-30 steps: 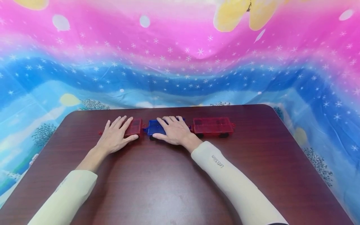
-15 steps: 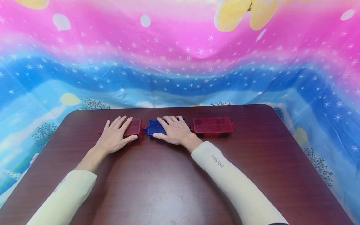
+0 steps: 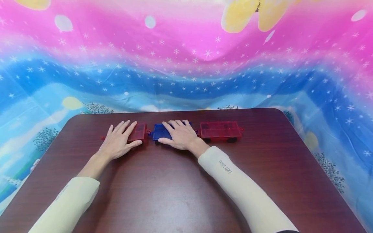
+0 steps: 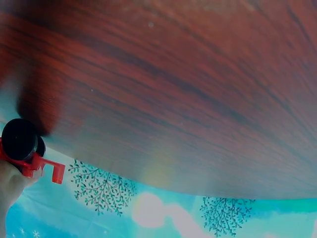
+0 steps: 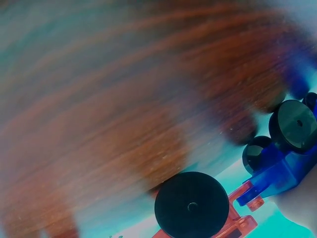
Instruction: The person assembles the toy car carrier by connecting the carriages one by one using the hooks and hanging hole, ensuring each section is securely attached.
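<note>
Three translucent toy train cars stand in a row along the far side of the table. On the left red car (image 3: 141, 130) rests my left hand (image 3: 118, 139), its fingers straight and spread, the thumb along the near side. My right hand (image 3: 182, 134) lies in the same way over the blue car (image 3: 160, 131) in the middle. Another red car (image 3: 220, 130) stands at the right, untouched. The left wrist view catches the left car's black wheel (image 4: 20, 140) and red hook (image 4: 57, 172). In the right wrist view, the blue coupling (image 5: 267, 183) meets a red one.
The dark wooden table (image 3: 163, 187) extends toward me, with its far edge just behind the cars. Beyond it hangs a pink and blue snowflake-patterned cloth (image 3: 186, 74).
My left hand and the left red car have shifted very slightly to the left. The right hand, the blue car and the right red car look unmoved.
</note>
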A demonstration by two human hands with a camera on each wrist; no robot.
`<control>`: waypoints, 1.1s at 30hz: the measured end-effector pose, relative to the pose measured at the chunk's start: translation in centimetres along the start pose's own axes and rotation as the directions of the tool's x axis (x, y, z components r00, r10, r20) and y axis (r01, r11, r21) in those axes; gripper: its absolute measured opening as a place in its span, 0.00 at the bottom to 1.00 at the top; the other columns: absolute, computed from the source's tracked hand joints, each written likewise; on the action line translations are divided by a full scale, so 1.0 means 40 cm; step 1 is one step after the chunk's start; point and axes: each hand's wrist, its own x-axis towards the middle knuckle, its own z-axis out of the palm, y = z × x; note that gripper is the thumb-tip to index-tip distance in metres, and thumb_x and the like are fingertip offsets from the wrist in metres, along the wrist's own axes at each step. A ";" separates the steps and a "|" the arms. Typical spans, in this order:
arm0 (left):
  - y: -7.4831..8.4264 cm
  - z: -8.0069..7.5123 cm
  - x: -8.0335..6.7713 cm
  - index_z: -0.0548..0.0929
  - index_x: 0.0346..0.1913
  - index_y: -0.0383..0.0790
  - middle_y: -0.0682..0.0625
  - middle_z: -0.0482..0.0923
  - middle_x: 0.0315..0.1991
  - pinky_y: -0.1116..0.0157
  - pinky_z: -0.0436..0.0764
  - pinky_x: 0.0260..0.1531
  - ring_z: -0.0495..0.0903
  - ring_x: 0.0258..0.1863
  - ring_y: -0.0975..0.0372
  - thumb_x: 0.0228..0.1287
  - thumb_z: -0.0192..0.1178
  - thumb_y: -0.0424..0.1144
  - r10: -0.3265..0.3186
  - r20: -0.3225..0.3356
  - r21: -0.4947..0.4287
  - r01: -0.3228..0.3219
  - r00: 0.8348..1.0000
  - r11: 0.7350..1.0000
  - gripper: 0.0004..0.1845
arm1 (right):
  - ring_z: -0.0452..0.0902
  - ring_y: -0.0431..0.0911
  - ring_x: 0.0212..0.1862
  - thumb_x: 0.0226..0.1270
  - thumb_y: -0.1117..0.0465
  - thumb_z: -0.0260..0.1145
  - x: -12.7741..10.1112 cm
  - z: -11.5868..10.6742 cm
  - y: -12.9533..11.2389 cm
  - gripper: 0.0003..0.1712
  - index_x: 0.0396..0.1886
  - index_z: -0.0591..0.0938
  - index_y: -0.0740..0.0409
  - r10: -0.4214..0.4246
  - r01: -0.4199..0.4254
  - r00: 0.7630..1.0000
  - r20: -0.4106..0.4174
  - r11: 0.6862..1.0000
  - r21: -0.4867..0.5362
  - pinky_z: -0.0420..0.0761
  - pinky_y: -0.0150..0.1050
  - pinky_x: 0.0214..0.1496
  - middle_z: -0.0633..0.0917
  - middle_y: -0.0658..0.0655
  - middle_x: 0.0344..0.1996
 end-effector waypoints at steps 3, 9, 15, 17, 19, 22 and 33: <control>-0.002 0.001 -0.003 0.52 0.74 0.53 0.39 0.54 0.71 0.37 0.44 0.66 0.50 0.71 0.43 0.53 0.48 0.75 0.002 -0.003 0.006 -0.002 1.000 1.000 0.49 | 0.53 0.48 0.72 0.54 0.18 0.25 0.000 0.000 0.000 0.52 0.75 0.48 0.39 -0.003 0.003 1.000 0.003 1.000 0.002 0.55 0.54 0.69 0.59 0.49 0.71; -0.005 0.003 -0.003 0.53 0.73 0.53 0.39 0.54 0.71 0.37 0.43 0.66 0.50 0.71 0.44 0.51 0.47 0.76 0.003 -0.004 0.019 -0.003 1.000 1.000 0.50 | 0.53 0.48 0.72 0.54 0.18 0.24 0.000 0.001 0.003 0.53 0.75 0.47 0.39 -0.006 0.006 1.000 0.008 1.000 0.001 0.54 0.54 0.70 0.59 0.49 0.71; -0.003 0.004 -0.002 0.53 0.73 0.52 0.40 0.53 0.72 0.37 0.43 0.66 0.50 0.71 0.44 0.51 0.45 0.77 0.003 0.002 0.025 -0.003 1.000 1.000 0.50 | 0.53 0.48 0.72 0.54 0.18 0.25 -0.002 0.000 0.004 0.52 0.75 0.48 0.38 0.002 -0.002 1.000 0.007 1.000 -0.002 0.53 0.54 0.70 0.59 0.48 0.71; -0.001 0.002 -0.003 0.54 0.73 0.52 0.40 0.54 0.72 0.37 0.43 0.66 0.50 0.71 0.44 0.51 0.45 0.77 0.002 0.001 0.029 -0.002 1.000 1.000 0.50 | 0.53 0.48 0.72 0.54 0.18 0.26 -0.003 -0.001 0.004 0.52 0.75 0.48 0.38 0.000 0.000 1.000 0.002 1.000 0.002 0.53 0.54 0.70 0.59 0.48 0.71; 0.000 -0.001 -0.006 0.53 0.73 0.53 0.40 0.53 0.72 0.37 0.43 0.66 0.50 0.72 0.44 0.51 0.45 0.77 -0.003 0.003 0.030 0.003 1.000 1.000 0.50 | 0.54 0.48 0.72 0.55 0.18 0.27 -0.004 -0.002 0.004 0.52 0.74 0.49 0.38 -0.006 0.006 1.000 -0.002 1.000 0.003 0.54 0.54 0.70 0.59 0.49 0.71; 0.001 -0.005 -0.009 0.52 0.73 0.52 0.39 0.53 0.72 0.37 0.43 0.66 0.49 0.72 0.44 0.52 0.45 0.77 -0.005 0.010 0.034 0.004 1.000 0.999 0.50 | 0.54 0.47 0.72 0.55 0.19 0.29 -0.004 -0.002 0.007 0.51 0.74 0.49 0.38 -0.017 0.017 1.000 -0.004 1.000 0.003 0.54 0.54 0.70 0.60 0.49 0.71; 0.000 -0.003 -0.005 0.52 0.74 0.52 0.40 0.52 0.72 0.37 0.42 0.67 0.47 0.72 0.43 0.50 0.44 0.78 -0.007 0.033 0.056 0.005 0.999 0.998 0.52 | 0.53 0.47 0.72 0.56 0.19 0.30 -0.005 -0.006 0.010 0.50 0.74 0.50 0.38 -0.044 0.044 0.999 -0.021 0.999 -0.006 0.55 0.54 0.70 0.60 0.49 0.71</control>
